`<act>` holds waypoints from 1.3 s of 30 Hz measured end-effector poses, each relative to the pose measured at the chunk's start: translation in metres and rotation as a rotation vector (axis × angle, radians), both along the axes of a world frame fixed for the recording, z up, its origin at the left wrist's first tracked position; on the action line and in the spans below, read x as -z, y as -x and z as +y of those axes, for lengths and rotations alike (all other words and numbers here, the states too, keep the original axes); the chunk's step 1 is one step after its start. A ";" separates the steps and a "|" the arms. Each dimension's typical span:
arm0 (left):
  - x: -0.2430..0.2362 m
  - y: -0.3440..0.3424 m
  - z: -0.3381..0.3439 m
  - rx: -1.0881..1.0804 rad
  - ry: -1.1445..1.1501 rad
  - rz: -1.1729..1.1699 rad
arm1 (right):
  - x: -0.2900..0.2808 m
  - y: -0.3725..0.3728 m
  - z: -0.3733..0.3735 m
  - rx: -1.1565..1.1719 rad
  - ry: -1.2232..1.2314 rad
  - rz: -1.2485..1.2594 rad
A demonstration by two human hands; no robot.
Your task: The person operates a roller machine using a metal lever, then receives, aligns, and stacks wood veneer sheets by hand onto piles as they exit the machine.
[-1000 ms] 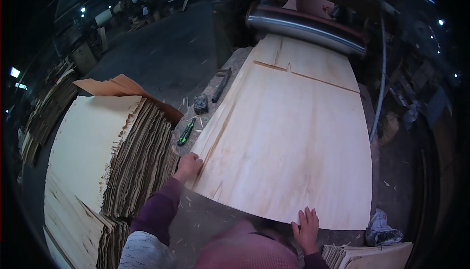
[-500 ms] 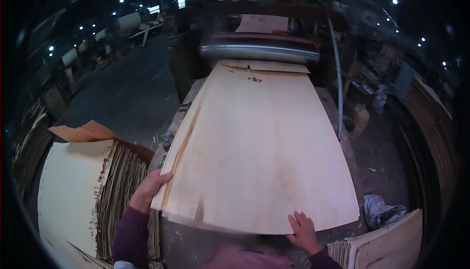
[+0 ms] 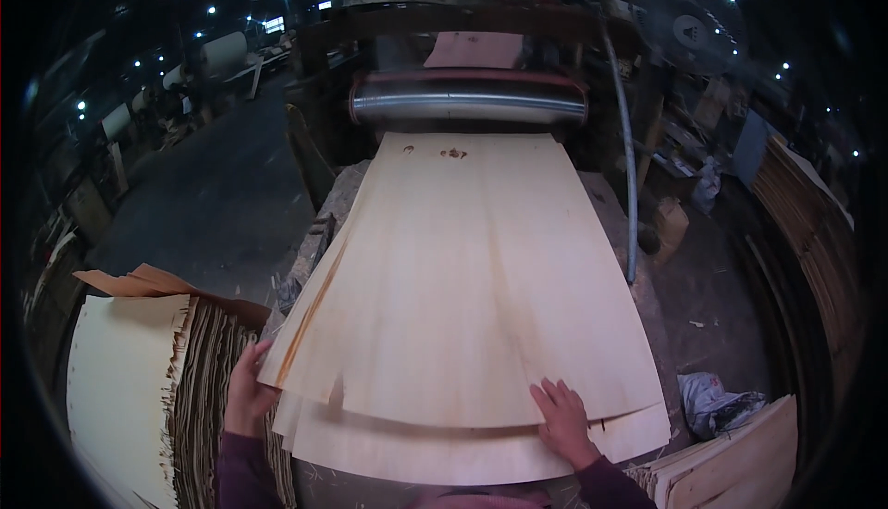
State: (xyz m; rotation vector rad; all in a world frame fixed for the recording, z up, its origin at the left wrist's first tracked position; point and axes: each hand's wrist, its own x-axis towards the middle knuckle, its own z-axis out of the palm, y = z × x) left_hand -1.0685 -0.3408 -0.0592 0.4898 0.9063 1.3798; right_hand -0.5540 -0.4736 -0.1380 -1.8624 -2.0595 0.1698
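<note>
A large pale wood veneer sheet (image 3: pixel 444 278) with brown streaks and knots lies in front of me, its far end just before a shiny metal roller (image 3: pixel 472 100). Beneath it a second veneer sheet (image 3: pixel 435 455) sticks out toward me. My left hand (image 3: pixel 248 391) is closed on the near left corner of the upper sheet, thumb at the edge. At the near edge, right of the middle, my right hand (image 3: pixel 564 424) rests on the upper sheet with its fingers stretched out.
To the left stands a thick stack of veneer (image 3: pixel 129 379), with an orange-brown sheet behind it. Boards (image 3: pixel 740 463) and a plastic bag (image 3: pixel 717 405) sit at lower right. A metal pipe (image 3: pixel 624 148) rises beside the roller; a fan (image 3: pixel 689 28) stands beyond.
The upper sheet has slid forward over the lower one, whose near part now shows. The torn strip at the far end is no longer visible. Both hands stay at the upper sheet; the view has shifted slightly.
</note>
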 end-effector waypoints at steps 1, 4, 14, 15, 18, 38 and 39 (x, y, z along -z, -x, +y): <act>0.003 0.000 -0.001 -0.082 0.064 0.138 | 0.006 -0.005 0.021 0.011 -0.022 0.011; 0.019 0.022 -0.043 -0.108 0.102 0.488 | 0.021 -0.017 0.083 0.031 -0.096 -0.049; 0.109 0.058 -0.062 -0.143 0.223 1.559 | 0.051 -0.033 0.260 0.017 -0.012 -0.092; 0.110 0.057 -0.056 0.000 0.329 1.585 | 0.054 -0.025 0.258 0.045 0.039 -0.049; 0.113 0.043 -0.052 -0.014 0.248 1.595 | 0.079 0.008 0.204 0.035 -0.046 -0.141; -0.009 -0.003 -0.056 0.351 -0.021 0.415 | 0.039 0.056 -0.105 -0.026 0.056 -0.040; -0.014 -0.002 -0.054 0.317 -0.093 0.356 | 0.035 0.052 -0.104 -0.027 0.011 -0.047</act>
